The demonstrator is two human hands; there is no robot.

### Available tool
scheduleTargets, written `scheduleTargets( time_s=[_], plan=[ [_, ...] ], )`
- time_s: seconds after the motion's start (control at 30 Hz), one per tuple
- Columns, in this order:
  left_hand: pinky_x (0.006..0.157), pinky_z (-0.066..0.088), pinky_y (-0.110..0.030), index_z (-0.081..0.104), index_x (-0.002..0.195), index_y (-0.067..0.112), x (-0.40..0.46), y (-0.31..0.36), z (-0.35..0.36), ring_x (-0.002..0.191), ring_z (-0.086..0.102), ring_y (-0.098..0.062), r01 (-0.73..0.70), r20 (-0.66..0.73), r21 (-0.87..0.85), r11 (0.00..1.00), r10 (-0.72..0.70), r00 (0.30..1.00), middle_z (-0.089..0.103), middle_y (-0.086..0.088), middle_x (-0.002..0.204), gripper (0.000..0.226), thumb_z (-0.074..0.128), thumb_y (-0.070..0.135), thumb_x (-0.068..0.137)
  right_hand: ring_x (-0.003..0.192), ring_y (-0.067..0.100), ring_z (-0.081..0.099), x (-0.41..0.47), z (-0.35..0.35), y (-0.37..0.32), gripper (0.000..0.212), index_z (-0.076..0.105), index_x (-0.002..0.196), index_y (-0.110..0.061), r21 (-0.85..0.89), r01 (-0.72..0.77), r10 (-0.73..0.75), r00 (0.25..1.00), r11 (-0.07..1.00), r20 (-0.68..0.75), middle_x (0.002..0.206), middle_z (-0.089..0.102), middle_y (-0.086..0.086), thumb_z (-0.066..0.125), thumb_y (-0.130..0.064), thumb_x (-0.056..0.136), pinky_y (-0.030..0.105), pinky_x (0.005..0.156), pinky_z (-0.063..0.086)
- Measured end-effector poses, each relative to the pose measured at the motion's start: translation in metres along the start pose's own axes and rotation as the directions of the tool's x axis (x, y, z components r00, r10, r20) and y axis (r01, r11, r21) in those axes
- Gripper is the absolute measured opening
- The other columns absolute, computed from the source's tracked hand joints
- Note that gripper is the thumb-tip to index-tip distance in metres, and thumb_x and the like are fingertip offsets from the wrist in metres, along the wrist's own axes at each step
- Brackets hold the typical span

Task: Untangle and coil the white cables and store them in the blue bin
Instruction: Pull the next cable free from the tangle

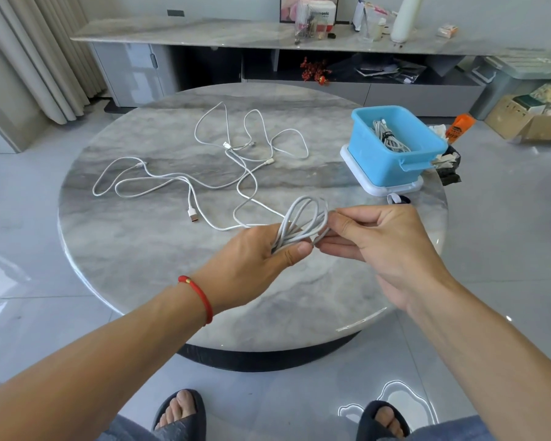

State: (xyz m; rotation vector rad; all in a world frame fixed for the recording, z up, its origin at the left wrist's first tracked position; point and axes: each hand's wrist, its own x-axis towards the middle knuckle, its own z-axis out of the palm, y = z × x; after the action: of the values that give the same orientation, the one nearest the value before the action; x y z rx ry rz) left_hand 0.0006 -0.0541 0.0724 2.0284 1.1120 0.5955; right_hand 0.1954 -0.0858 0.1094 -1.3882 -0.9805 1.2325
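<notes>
Now, left hand [261,249]: a partly coiled white cable [303,222] is gripped, thumb pressed over the gathered loops.
Right hand [385,240]: the same coil's loop is pinched at the fingertips.
Loose cables [185,181]: spread tangled across the round marble desk [140,249], beyond the hands.
Blue bin [392,160]: set at the desk's right edge on a white base, with a tied cable bundle [390,138] inside.

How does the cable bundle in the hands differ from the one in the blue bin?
The held bundle is up above the table, gripped by the left hand and pinched by the right hand; the binned bundle lies in the blue bin.
The held bundle has loose open loops with no tie; the binned bundle is cinched by a dark strap.
Both are white coiled cable.
</notes>
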Motion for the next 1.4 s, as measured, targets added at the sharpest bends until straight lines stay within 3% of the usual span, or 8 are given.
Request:
scheduleTargets(
  time_s=[0.2, 0.4, 0.57, 0.73, 0.97, 1.13, 1.27, 1.4],
  plan=[
    [0.057, 0.034, -0.013, 0.054, 0.067, 0.056, 0.0, 0.005, 0.005, 0.059, 0.047, -0.001, -0.045, 0.025, 0.004, 0.999, 0.045, 0.999, 0.051, 0.025, 0.061, 0.037, 0.055, 0.039, 0.1, 0.087, 0.026, 0.079, -0.001, 0.002, 0.002, 0.013, 0.078, 0.102, 0.0, 0.012, -0.026, 0.026, 0.999, 1.0, 0.026, 0.094, 0.08, 0.011, 0.067, -0.003, 0.097, 0.028, 0.084, 0.063],
    [0.05, 0.032, -0.012, 0.047, 0.077, 0.017, 0.002, 0.003, 0.001, 0.048, 0.037, -0.003, 0.018, 0.118, -0.133, 0.991, -0.002, 0.993, 0.039, 0.016, 0.055, 0.031, 0.055, 0.034, 0.101, 0.086, 0.024, 0.079, 0.002, -0.002, 0.002, 0.024, 0.073, 0.122, -0.008, -0.045, 0.013, -0.012, 1.0, 0.999, 0.015, 0.104, 0.08, 0.006, 0.067, -0.007, 0.098, 0.033, 0.089, 0.062],
    [0.046, 0.03, -0.009, 0.043, 0.078, 0.014, -0.001, 0.004, -0.002, 0.043, 0.037, -0.002, 0.082, 0.171, -0.164, 0.983, -0.054, 0.984, 0.038, 0.014, 0.055, 0.034, 0.054, 0.035, 0.102, 0.075, 0.016, 0.077, 0.003, -0.006, 0.002, 0.021, 0.079, 0.11, -0.018, -0.377, 0.171, -0.15, 0.985, 0.91, 0.085, 0.087, 0.079, 0.004, 0.063, -0.009, 0.102, 0.032, 0.08, 0.064],
    [0.042, 0.03, -0.023, 0.048, 0.071, 0.034, -0.002, 0.005, -0.005, 0.048, 0.032, -0.017, 0.247, 0.308, -0.196, 0.949, -0.18, 0.934, 0.051, 0.001, 0.064, 0.034, 0.05, 0.049, 0.101, 0.067, 0.016, 0.068, 0.0, -0.002, -0.004, 0.034, 0.071, 0.118, -0.021, -0.329, 0.109, -0.054, 0.984, 0.938, 0.171, 0.08, 0.067, 0.005, 0.051, 0.002, 0.102, 0.025, 0.064, 0.055],
    [0.057, 0.041, -0.021, 0.046, 0.078, 0.022, -0.002, 0.004, -0.001, 0.055, 0.049, -0.007, 0.14, 0.262, 0.148, 0.979, -0.176, 0.949, 0.056, 0.002, 0.067, 0.035, 0.047, 0.047, 0.102, 0.057, 0.011, 0.062, -0.003, 0.007, 0.006, 0.025, 0.073, 0.098, -0.033, -0.494, 0.119, -0.058, 0.989, 0.862, 0.137, 0.07, 0.06, 0.01, 0.07, -0.057, 0.09, 0.033, 0.067, 0.05],
    [0.067, 0.042, -0.035, 0.046, 0.099, 0.024, -0.009, 0.013, 0.007, 0.084, 0.059, -0.032, 0.146, 0.085, 0.615, 0.775, -0.25, 0.965, 0.058, -0.001, 0.087, 0.042, 0.033, 0.064, 0.098, 0.049, 0.009, 0.06, 0.002, 0.011, 0.015, 0.01, 0.074, 0.087, -0.025, -0.53, 0.14, -0.143, 0.989, 0.836, 0.036, 0.056, 0.065, 0.0, 0.071, -0.031, 0.095, 0.025, 0.055, 0.049],
    [0.063, 0.027, -0.035, 0.048, 0.093, 0.026, -0.019, 0.017, 0.019, 0.099, 0.055, -0.032, 0.172, -0.189, 0.858, 0.485, -0.014, 0.982, 0.055, 0.001, 0.095, 0.03, 0.047, 0.055, 0.099, 0.045, 0.011, 0.056, 0.007, 0.015, 0.018, 0.011, 0.078, 0.087, -0.021, -0.467, 0.09, -0.102, 0.995, 0.88, 0.0, 0.055, 0.067, 0.004, 0.07, -0.021, 0.095, 0.028, 0.052, 0.046],
    [0.079, 0.034, -0.046, 0.057, 0.08, 0.019, -0.011, 0.002, 0.022, 0.101, 0.051, -0.035, 0.076, -0.197, 0.876, 0.477, 0.21, 0.958, 0.059, -0.004, 0.087, 0.025, 0.062, 0.04, 0.093, 0.037, 0.013, 0.05, 0.01, 0.013, 0.013, 0.005, 0.076, 0.093, -0.011, -0.376, 0.023, -0.032, 0.999, 0.926, -0.019, 0.053, 0.067, 0.007, 0.071, -0.014, 0.093, 0.021, 0.047, 0.044]
  ],
)
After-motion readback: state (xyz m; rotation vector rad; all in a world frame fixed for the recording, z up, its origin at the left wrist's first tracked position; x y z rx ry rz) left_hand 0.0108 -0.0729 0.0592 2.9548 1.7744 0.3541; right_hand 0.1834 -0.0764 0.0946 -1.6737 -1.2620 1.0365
